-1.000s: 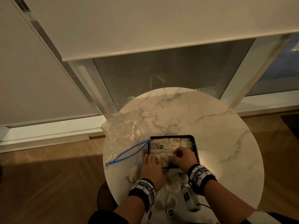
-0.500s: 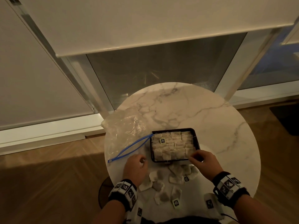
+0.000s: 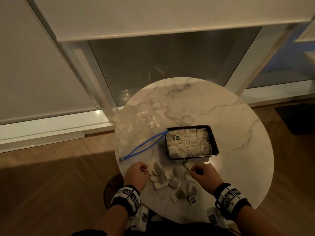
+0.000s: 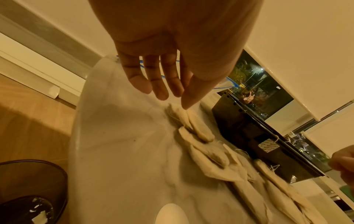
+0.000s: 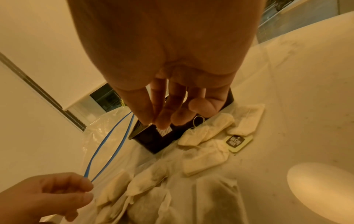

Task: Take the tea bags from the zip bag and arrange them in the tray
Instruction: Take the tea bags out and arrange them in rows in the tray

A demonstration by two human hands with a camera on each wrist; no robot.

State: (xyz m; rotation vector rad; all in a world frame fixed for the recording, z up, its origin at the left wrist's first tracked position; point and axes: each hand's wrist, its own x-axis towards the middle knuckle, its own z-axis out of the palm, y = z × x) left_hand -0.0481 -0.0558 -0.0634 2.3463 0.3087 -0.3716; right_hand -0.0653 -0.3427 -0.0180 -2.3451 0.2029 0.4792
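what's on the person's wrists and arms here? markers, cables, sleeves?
Both forearms are bare. The left wrist band and right wrist band are black, each ringed with white square tags bearing black fiducial patterns. More tagged white blocks hang under each wrist. No cable clearly visible.

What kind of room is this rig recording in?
Probably a home or hotel room beside a window, not a lab. Clues: a small round white marble table against floor-to-ceiling glass with pale roller blinds half lowered, wooden herringbone floor, and night street lights outside in the left wrist view.
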